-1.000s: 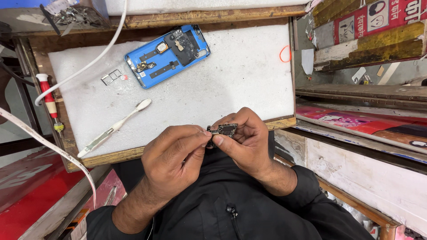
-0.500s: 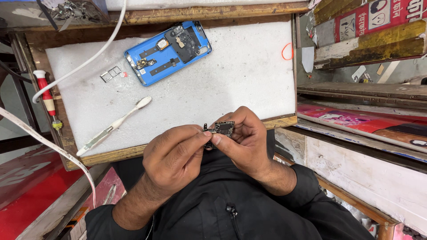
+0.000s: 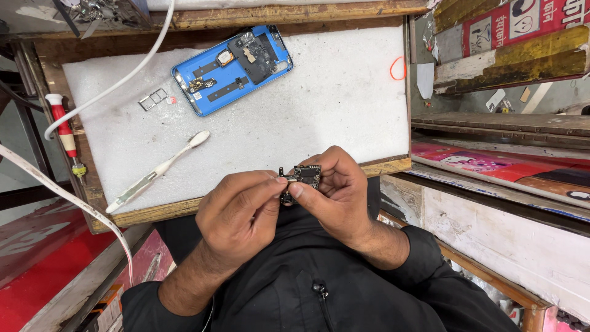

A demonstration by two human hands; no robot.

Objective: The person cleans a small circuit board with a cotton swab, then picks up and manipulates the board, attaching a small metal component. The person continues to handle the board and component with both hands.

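Far out to the left of the hands, a red-handled screwdriver lies along the edge of the bench, with a white cable curving past it. Nearer, ahead and to the left of the left hand, a white toothbrush rests slantwise on the white foam pad, and beyond its head sit small metal card trays.

The left hand is curled closed, its thumb and forefinger tips pinching the left edge of a small dark circuit board. The board is held in the air just above the near wooden edge of the bench, between the two hands, close to the person's black jacket. The right hand is closed as well, thumb under the board and fingers wrapped over its right side, so both hands grip it together.

Well ahead of the hands, an opened blue phone lies back-up on the pad, its inner parts exposed. Farther right, beyond the right hand, a small orange rubber band sits at the pad's edge.
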